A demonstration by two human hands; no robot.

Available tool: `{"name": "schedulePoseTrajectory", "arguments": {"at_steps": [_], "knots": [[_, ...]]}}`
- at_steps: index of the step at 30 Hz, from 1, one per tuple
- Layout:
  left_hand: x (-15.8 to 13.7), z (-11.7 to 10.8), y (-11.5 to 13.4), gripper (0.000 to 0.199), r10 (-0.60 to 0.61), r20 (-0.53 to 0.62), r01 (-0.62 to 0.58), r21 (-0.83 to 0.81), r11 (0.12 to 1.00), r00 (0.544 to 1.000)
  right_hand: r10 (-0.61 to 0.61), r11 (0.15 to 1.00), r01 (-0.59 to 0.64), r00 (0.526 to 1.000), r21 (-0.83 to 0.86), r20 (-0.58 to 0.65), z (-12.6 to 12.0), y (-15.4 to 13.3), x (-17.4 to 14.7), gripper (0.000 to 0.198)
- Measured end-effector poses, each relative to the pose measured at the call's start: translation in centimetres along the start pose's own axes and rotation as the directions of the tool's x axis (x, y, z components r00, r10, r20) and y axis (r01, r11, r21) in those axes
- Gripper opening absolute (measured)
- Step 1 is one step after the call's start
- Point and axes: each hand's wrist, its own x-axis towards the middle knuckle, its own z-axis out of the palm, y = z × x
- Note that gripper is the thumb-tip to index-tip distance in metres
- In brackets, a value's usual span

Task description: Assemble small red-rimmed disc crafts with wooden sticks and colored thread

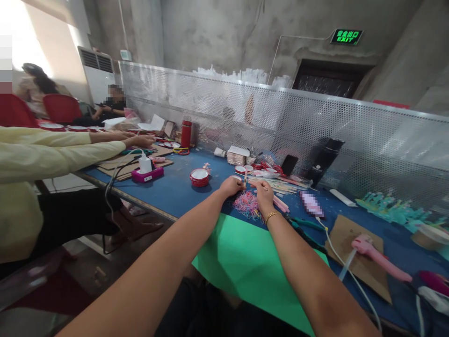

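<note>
My left hand (231, 186) is closed in a pinch on a short, pale pinkish strip (245, 178) that stands upright from its fingertips. Just to its right, my right hand (264, 191) has its thumb and forefinger pressed together; anything between them is too small to make out. Beneath both hands lies a tangled heap of thin pink, blue and yellow strands (247, 204). A green sheet (245, 262) hangs over the table's front edge under my forearms. Behind my hands lie several thin pale strips (277, 186).
Left of my hands stands a red-sided tape roll (199, 177); farther left is a purple power strip (147, 175). To the right lie teal-handled pliers (308, 223) and a pink glue gun (380, 260) on cardboard (342, 229). A co-worker's yellow sleeves (63, 157) reach in from the left.
</note>
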Motion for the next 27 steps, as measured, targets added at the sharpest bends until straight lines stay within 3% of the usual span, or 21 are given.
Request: {"name": "schedulePoseTrajectory", "arguments": {"at_steps": [27], "knots": [[-0.1,-0.02,0.15,0.023,0.006,-0.005,-0.006,-0.018,1.0,1.0,0.014,1.0,-0.013,1.0,-0.015,0.021,-0.14,0.25,0.12,0.016]]}}
